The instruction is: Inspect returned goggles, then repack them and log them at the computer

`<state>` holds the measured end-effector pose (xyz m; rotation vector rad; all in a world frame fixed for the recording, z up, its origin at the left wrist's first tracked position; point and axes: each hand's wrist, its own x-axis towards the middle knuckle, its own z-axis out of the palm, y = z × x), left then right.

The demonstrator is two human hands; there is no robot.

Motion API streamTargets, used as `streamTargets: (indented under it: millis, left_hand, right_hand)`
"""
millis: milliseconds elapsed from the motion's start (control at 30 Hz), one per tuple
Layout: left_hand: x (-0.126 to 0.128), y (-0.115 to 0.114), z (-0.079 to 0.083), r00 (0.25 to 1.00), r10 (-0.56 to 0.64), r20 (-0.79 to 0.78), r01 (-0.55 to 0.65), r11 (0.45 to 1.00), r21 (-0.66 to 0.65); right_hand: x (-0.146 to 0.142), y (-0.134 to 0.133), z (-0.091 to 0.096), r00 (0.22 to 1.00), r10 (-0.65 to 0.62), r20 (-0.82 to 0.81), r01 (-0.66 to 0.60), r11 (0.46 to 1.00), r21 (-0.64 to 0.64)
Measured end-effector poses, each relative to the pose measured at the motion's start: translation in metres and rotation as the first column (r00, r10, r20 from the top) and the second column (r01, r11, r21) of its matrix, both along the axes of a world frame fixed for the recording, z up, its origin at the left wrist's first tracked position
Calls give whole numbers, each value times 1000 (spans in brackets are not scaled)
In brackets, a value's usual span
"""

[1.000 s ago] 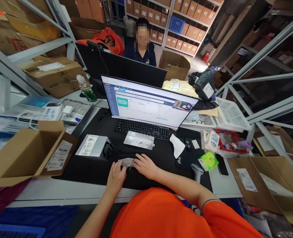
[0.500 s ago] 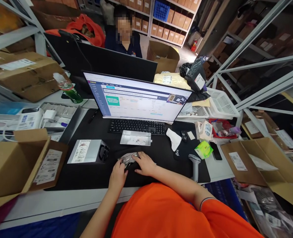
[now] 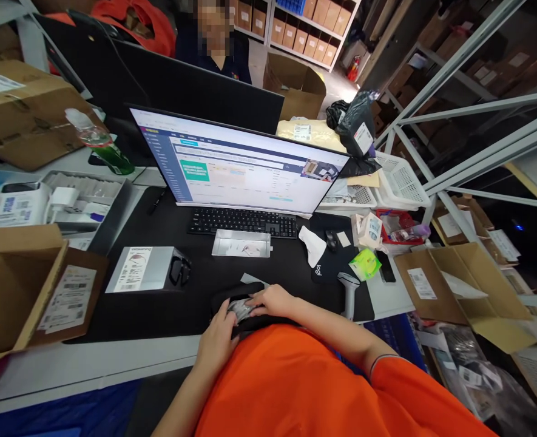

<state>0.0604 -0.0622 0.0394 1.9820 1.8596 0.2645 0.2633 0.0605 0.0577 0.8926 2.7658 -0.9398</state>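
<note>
Both my hands meet over a small grey crinkled packet point(image 3: 242, 308) that lies on a black pouch-like thing point(image 3: 236, 292) at the near edge of the black desk mat point(image 3: 168, 303). My left hand point(image 3: 218, 338) curls its fingers on the packet's left end. My right hand point(image 3: 273, 300) presses bent fingers on its right end. A silver box with a label point(image 3: 143, 269) sits to the left, and a shallow metal tray point(image 3: 241, 244) lies in front of the keyboard point(image 3: 241, 222).
A monitor point(image 3: 238, 164) stands behind the keyboard. An open cardboard box point(image 3: 20, 285) is at the left, another point(image 3: 459, 285) at the right. A barcode scanner point(image 3: 349, 291), mouse point(image 3: 330, 239), tissue point(image 3: 312, 246) and small packages sit right of the mat. Another person sits beyond the screens.
My hands have drawn the grey packet back toward my body onto the black pouch. The camera has tilted down and to the right.
</note>
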Motion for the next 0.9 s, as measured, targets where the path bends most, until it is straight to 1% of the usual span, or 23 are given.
streamTargets:
  millis: [33,67,133,200,233,300,367,433,500,600,667,700,733,800,833,867,900]
  left_hand:
    - [3,-1,1,1000,-3,-22,3,1000,-23]
    - [5,-1,2,999,-11,-46,9,999,-41]
    - [7,1,5,995,-36,-96,31,998,-58]
    - [9,4,9,986,-69,-155,64,997,-40]
    - [10,6,12,978,-85,-189,83,996,-18]
    - [13,7,14,962,-106,-250,118,993,32]
    - [16,7,13,948,-89,-304,123,988,96]
    - [17,4,6,942,-66,-329,131,975,180]
    - [15,2,-4,942,-77,-326,167,951,258]
    - [9,-1,-18,945,-118,-304,211,933,293]
    - [7,-2,-23,946,-125,-300,217,929,299]
    - [6,-3,-24,946,-125,-299,219,926,309]
    - [5,-4,-25,946,-122,-299,221,920,323]
    - [5,-5,-27,945,-114,-305,227,904,362]
    - [5,-5,-28,944,-112,-310,232,895,382]
    - [6,-5,-29,943,-112,-313,238,886,397]
    - [6,-5,-31,942,-117,-316,245,881,404]
  right_hand:
    - [-2,-3,-2,1000,-17,16,16,1000,23]
    - [-5,-7,-4,998,-62,25,60,997,54]
    - [-12,-15,-8,981,-191,36,185,975,124]
    - [-19,-20,-10,957,-287,47,274,945,180]
    - [-21,-21,-10,954,-297,48,282,939,199]
    - [-26,-20,-10,965,-257,41,242,944,223]
    - [-28,-17,-10,986,-165,15,157,959,236]
    - [-29,-16,-10,998,-65,-25,69,968,240]
    - [-26,-18,-9,998,-1,-55,14,971,240]
    - [-10,-27,-5,995,-11,-99,34,973,227]
    - [9,-31,-5,980,-90,-180,124,974,189]
    - [19,-32,-7,960,-174,-218,210,966,151]
    - [29,-31,-9,931,-275,-241,307,946,105]
    - [45,-27,-15,856,-462,-234,480,877,28]
    - [50,-24,-18,824,-522,-220,536,844,5]
    - [53,-22,-21,803,-557,-210,568,823,-11]
    - [53,-20,-23,797,-565,-212,574,819,-24]
